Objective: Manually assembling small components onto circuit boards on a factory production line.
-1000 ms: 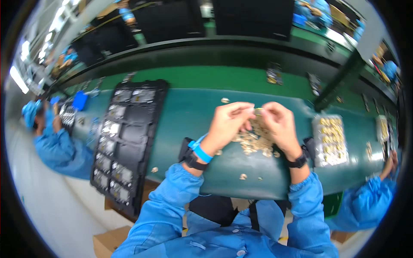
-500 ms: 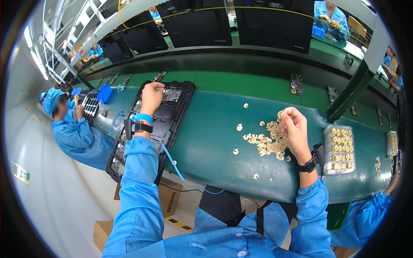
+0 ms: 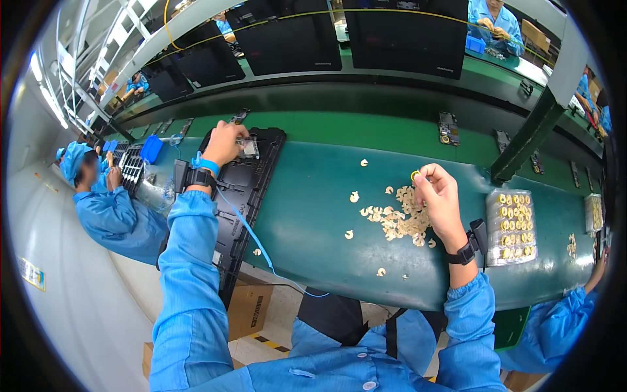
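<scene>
Under the left hand: long black compartmented tray on the green desk, probably light but floppy along its length, best taken by its long edges; grip there narrow on a small silvery part at the tray's far end, whether truly pinched impossible to tell. Just below the right hand: heap of pale ring-shaped parts, likely feather-light, slippery, best nipped by the rim; grip closed on one yellowish ring. Part details, clear blister tray contents too small to make out.
</scene>
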Demonstrator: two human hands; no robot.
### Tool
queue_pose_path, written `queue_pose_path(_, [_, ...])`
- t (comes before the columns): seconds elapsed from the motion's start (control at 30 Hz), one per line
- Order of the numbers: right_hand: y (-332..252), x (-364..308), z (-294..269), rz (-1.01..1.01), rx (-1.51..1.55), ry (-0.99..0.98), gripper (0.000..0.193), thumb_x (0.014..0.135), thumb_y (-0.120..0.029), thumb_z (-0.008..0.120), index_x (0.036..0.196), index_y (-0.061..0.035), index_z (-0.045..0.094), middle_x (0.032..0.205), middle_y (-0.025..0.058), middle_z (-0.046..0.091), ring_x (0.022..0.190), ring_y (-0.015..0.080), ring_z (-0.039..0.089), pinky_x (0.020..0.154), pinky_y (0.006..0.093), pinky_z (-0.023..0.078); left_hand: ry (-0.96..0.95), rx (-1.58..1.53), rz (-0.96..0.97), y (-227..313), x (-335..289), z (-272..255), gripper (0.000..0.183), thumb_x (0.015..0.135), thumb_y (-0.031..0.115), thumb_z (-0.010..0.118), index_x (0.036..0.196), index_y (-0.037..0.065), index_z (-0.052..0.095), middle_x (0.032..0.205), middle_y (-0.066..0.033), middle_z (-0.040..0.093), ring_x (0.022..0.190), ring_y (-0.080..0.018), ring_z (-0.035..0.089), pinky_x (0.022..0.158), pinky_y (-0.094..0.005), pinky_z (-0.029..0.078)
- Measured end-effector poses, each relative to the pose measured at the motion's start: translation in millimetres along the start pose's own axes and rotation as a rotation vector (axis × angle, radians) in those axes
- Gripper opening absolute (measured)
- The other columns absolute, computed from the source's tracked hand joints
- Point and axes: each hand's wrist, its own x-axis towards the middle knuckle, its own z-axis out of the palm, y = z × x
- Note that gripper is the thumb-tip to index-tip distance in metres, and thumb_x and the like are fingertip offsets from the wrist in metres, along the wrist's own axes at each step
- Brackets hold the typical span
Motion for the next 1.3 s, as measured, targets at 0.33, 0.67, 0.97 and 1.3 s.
queue_pose_path(0.33, [-6.9,-4.5,-3.8,-0.040,0.002,-0.164,0.006,0.101,-0.007,0.063,0.099,-0.0048,0.058,0.116,0.0037,0.060,0.089,0.0046,0.055,0.074,0.0225,0.048,0.245,-1.300,-0.142,122.5,-37.9,-89.6,0.016,0.096,0.014,0.072,0.105,0.002,0.069,0.090,-0.0022,0.073,0.074,-0.0053,0.066,0.058,-0.0217,0.050])
queue_pose_path(0.67, [-9.1,-2.3,2.8,-0.061,0.140,-0.381,0.008,0.097,-0.004,0.069,0.104,-0.0018,0.065,0.119,0.0077,0.067,0.104,0.0116,0.062,0.093,0.0305,0.052,0.018,-1.720,0.109,316.4,-14.2,-7.6,0.020,0.097,0.008,0.071,0.113,-0.004,0.072,0.087,-0.0034,0.074,0.075,-0.0044,0.064,0.062,-0.0210,0.050])
queue_pose_path(0.97, [-4.1,3.4,-6.5,-0.159,0.181,0.069,0.007,0.100,-0.005,0.067,0.104,0.0012,0.065,0.101,0.0032,0.070,0.092,0.0069,0.063,0.082,0.0239,0.053,-0.289,-1.899,0.154,334.4,-22.9,27.7,0.030,0.104,0.012,0.057,0.124,-0.009,0.065,0.114,-0.0169,0.072,0.096,-0.0232,0.074,0.080,-0.0336,0.063])
queue_pose_path(1.3, [-19.0,1.7,-18.5,-0.223,-0.295,0.206,0.009,0.092,-0.009,0.075,0.097,-0.0017,0.073,0.086,-0.0020,0.061,0.073,0.0018,0.053,0.059,0.0182,0.039,-0.181,-1.970,0.052,327.8,-17.2,53.3,0.033,0.106,0.013,0.054,0.127,-0.011,0.061,0.115,-0.0194,0.072,0.100,-0.0259,0.073,0.091,-0.0395,0.062])
